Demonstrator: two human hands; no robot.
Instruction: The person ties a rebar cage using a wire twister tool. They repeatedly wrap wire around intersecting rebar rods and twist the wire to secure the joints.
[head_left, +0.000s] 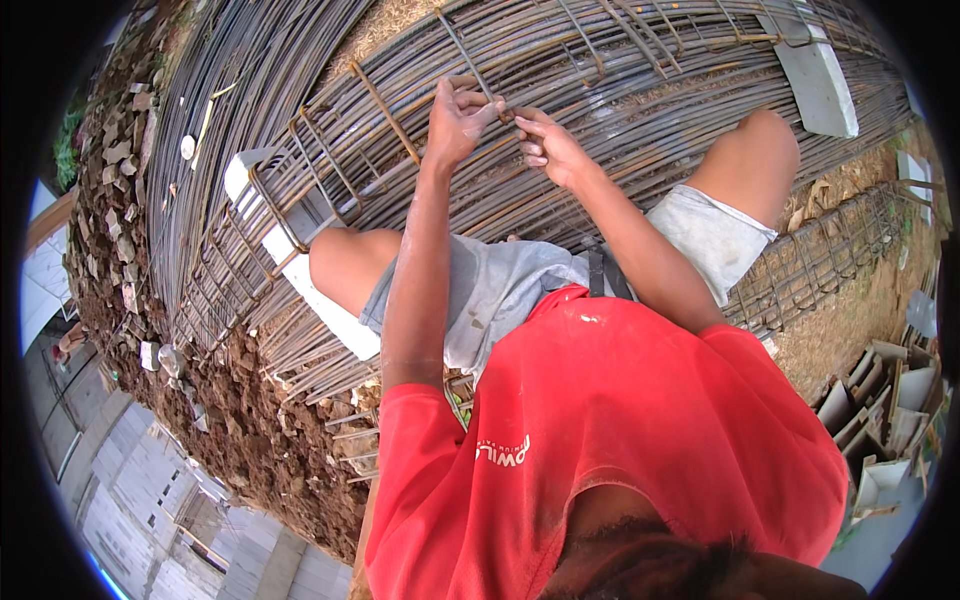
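A steel rebar stirrup (466, 54) crosses the long bars of a reinforcement cage, with its hooked end between my hands. My left hand (459, 124) pinches the stirrup near this end with thumb and fingers, the other fingers curled. Just right of it, the fingertips of my right hand (553, 148) meet at the same end, its other fingers bent; whether they hold something thin is too small to tell. More rusty stirrups, one of them (386, 112) to the left, stand along the cage. Many long steel bars (480, 187) lie below my hands.
White blocks or boards lie under the bars at the left (330, 292) and upper right (817, 82). Another rebar cage (810, 262) lies right of my knee. Broken bricks and soil (247, 420) edge the left side; wooden-edged panels (892, 397) are piled at lower right.
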